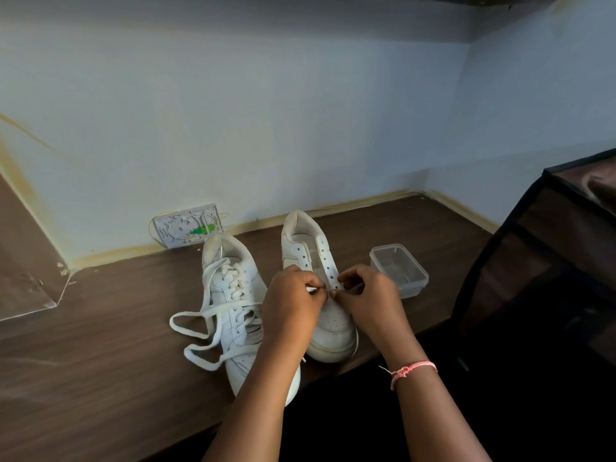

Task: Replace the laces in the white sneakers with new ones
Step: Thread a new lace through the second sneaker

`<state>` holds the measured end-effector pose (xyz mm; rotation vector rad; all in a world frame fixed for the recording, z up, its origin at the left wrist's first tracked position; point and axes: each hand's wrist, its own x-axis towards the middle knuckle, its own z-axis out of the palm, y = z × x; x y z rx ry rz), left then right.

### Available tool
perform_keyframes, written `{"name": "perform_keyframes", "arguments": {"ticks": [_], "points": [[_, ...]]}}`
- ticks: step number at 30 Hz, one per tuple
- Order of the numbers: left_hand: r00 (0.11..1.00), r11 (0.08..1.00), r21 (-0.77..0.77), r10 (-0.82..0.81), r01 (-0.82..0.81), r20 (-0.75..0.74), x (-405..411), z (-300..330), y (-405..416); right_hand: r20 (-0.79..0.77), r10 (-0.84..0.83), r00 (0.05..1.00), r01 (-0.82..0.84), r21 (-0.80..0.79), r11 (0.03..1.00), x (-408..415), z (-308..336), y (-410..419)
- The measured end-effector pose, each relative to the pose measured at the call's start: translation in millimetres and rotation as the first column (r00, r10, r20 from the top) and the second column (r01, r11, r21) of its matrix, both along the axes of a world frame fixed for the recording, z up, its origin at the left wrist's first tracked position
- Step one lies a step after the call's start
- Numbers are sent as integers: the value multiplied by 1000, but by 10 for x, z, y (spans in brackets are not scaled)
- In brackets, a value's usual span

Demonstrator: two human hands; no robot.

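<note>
Both hands point(293, 295) point(368, 293) pinch lace point(311, 289) over R sneaker point(333, 325).

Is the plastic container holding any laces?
No, the clear plastic container, right of the unlaced right sneaker, shows nothing inside.

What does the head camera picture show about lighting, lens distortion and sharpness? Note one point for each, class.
Head view: the light is dim and bluish, and the area below the table edge is almost black; the wide lens bends the wall's base line into a curve; the left hand and right hand over the unlaced sneaker look soft, so the lace tip is hard to make out.
</note>
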<state>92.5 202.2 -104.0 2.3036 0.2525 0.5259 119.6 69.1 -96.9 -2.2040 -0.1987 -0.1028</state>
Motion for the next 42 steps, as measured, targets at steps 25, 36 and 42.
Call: {"name": "perform_keyframes", "arguments": {"ticks": [25,36,42], "points": [[1000,977,-213,-11,7,-17,45,-88,-22,10,-15,1000,15,68,998,-12,-22,-16],[994,996,-88,-21,12,-103,103,-110,-4,73,-53,996,54,-16,998,-107,12,92],[992,967,-249,-78,51,-100,133,-100,43,-41,-25,999,30,115,993,-95,4,16]]}}
